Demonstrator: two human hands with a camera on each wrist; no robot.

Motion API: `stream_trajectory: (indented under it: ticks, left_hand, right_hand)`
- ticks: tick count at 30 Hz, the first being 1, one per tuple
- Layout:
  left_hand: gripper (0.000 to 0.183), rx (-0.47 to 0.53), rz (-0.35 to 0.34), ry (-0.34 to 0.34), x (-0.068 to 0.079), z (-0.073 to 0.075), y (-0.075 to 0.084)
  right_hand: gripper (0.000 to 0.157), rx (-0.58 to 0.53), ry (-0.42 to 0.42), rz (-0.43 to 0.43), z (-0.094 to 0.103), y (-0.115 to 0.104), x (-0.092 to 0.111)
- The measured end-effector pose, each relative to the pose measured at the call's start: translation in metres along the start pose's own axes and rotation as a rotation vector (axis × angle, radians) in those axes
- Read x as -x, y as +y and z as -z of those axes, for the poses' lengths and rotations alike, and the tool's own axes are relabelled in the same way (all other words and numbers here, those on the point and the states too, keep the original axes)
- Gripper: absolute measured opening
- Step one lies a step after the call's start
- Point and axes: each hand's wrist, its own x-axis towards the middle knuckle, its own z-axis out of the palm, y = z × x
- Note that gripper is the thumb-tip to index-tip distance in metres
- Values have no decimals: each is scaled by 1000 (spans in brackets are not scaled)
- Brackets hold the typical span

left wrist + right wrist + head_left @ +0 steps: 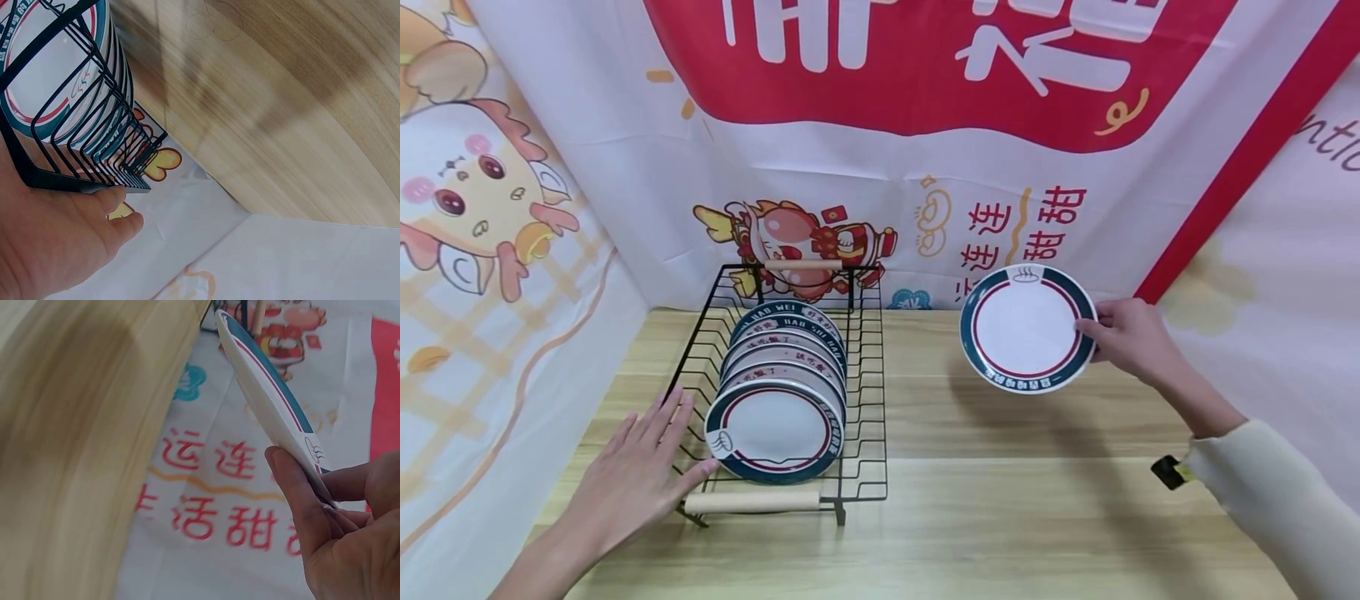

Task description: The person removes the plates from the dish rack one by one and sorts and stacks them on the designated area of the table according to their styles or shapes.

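A white plate with a dark green rim and red ring (1028,329) is held up by my right hand (1131,337), its thumb on the front and fingers behind the edge. In the right wrist view the plate (269,394) shows nearly edge-on, pinched at its rim. My left hand (636,471) lies with fingers spread along the left side of a black wire dish rack (871,433). The left wrist view shows that hand (69,234) against the rack's side frame. Several similar plates (775,433) stand in a row inside the rack, leaning on one another.
The rack has light wooden handles (752,502) at front and back. It stands on a wood-grain table (985,517). A printed cloth (820,142) with red and white designs hangs behind, and another patterned cloth (497,333) hangs at the left.
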Motion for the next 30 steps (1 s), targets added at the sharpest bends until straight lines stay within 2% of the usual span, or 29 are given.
stream_trajectory:
  ticks: [9,16,24,30]
  left_hand:
    - [97,-11,-5,20,2,-2,-1]
    - [97,5,3,4,1,-1,0]
    - [97,22,20,-22,1,1,1]
    - [97,34,36,-43,0,2,2]
  right_hand:
    - [44,-221,-75,-192,-9,52,-1]
    - [42,-280,-89,-280,-17,86,0]
    - [37,-381,-104,-350,-26,113,0]
    - [30,-373,-100,-441,-36,128,-2]
